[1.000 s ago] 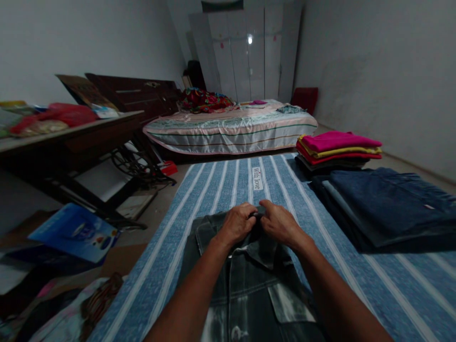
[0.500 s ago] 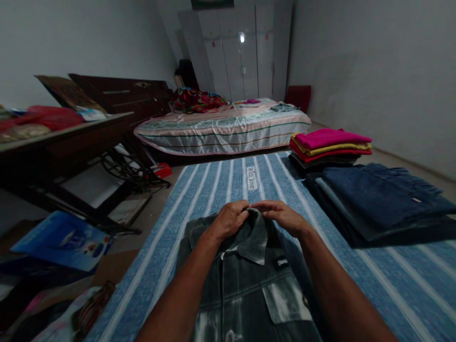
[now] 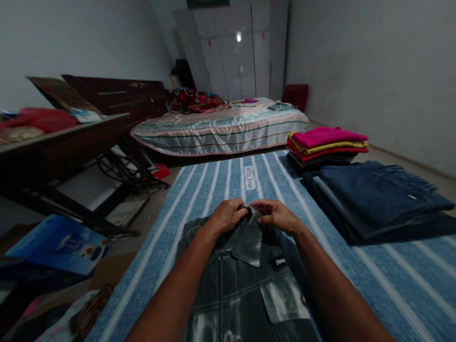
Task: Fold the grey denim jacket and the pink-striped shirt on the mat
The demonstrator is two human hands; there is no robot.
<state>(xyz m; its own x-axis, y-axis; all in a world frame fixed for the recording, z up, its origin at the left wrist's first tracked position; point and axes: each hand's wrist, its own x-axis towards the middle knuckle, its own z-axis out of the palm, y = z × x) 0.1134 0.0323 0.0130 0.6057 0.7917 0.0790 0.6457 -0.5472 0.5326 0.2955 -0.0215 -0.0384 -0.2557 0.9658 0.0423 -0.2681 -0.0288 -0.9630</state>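
Note:
A dark washed denim jacket (image 3: 245,289) lies flat on a blue striped mat (image 3: 213,185) in front of me, collar away from me. My left hand (image 3: 225,217) is closed on the collar (image 3: 248,240) at its top edge. My right hand (image 3: 276,216) pinches the same collar just to the right, fingertips almost meeting the left hand's. A chest pocket (image 3: 284,302) shows on the right side of the jacket.
Folded dark jeans (image 3: 374,197) and a stack of pink, yellow and red folded clothes (image 3: 326,144) sit on the mat at right. A mattress (image 3: 221,126) lies beyond. A dark table (image 3: 60,142) and floor clutter (image 3: 57,242) stand to the left.
The collar has been turned out and now lies flatter over the jacket. Both hands stayed at the collar's top edge, shifting slightly; the view moved a little to the right.

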